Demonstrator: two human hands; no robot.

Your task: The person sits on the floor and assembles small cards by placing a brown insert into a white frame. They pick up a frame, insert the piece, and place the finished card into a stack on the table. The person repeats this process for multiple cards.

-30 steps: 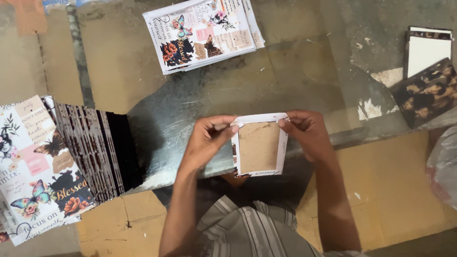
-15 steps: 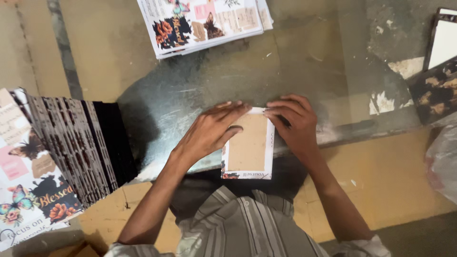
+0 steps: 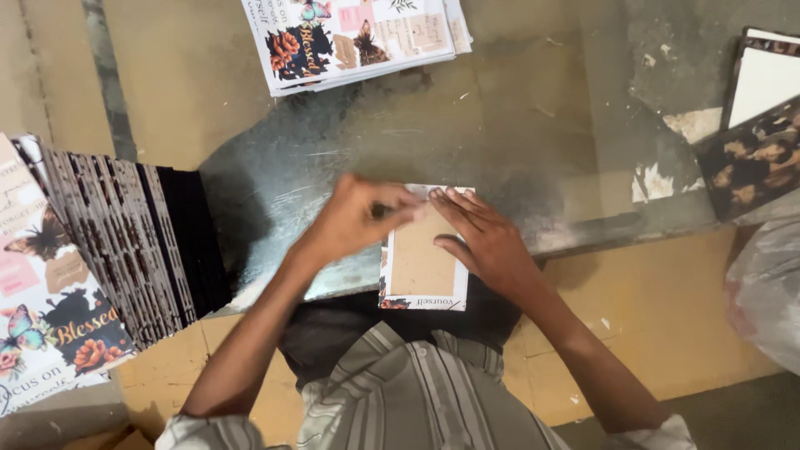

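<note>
- Brown cardboard panel with a printed paper border [image 3: 421,254]: lies flat at the metal-topped table's [image 3: 517,150] near edge, I note.
- Left hand [image 3: 354,221]: fingers pinched together on its top edge, seemingly; blurred.
- Right hand [image 3: 487,242]: fingers spread, pressing it flat.
- Stack of floral printed sheets [image 3: 354,37]: well beyond.

Worn grey metal tabletop [image 3: 517,125] with chipped paint – yellow-ochre floor [image 3: 683,333] beneath, dim light.

Printed sheets [image 3: 358,37], fanned dark covers [image 3: 125,242] (left), plastic bag [image 3: 767,292].
</note>
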